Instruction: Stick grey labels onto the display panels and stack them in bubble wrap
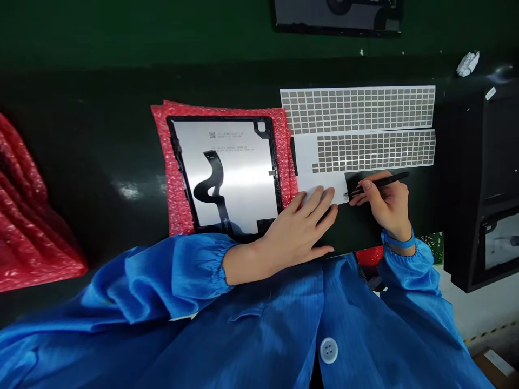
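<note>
My left hand [302,232] lies with its fingers spread on a white sheet of paper [324,183], pressing it against the dark table. In my right hand [387,202] is a slim black pen [391,180], gripped like a writing tool, its tip close to the right edge of that sheet. Small dark marks show on the paper by the tip. To the left, a flat display panel [247,167] with a silver back and black frame rests on red bubble wrap [178,183]. A black ribbon cable [217,178] curves over its back.
Two label sheets [357,109] with grey rectangles lie above my hands. More red bubble wrap [32,216] is at far left. Another dark panel [338,16] sits at the back. Crumpled paper [467,64] and a black tray-like stand [466,189] are on the right.
</note>
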